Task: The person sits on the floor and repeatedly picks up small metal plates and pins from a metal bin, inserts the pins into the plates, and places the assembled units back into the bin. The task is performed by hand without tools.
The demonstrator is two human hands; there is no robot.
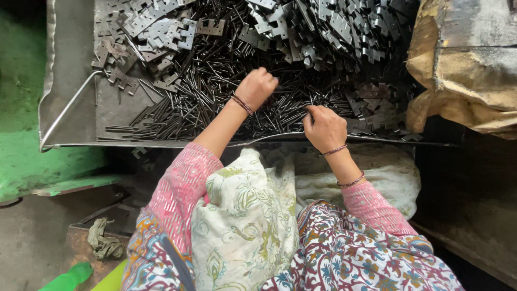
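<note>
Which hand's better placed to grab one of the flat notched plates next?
Probably the right hand: it rests on the thin pins with a cluster of notched plates just beside it. The left hand sits mid-pile among pins.

Fingertips of both hands [291, 108] buried among thin pins [215, 102], grip unclear

From where I watch, a wide grey metal tray [70, 64] fills the far part of the scene, its near edge running left to right. To the left lies a green painted surface [21, 134], worn and patchy. On the near left, the concrete floor [27, 242] is grey and dusty, with a crumpled rag [105, 242] on a rusty plate and a green plastic piece [70, 277] beside it. At far right sits a torn brown sack [463, 70]. The right side is dim; light is soft and even.
</note>
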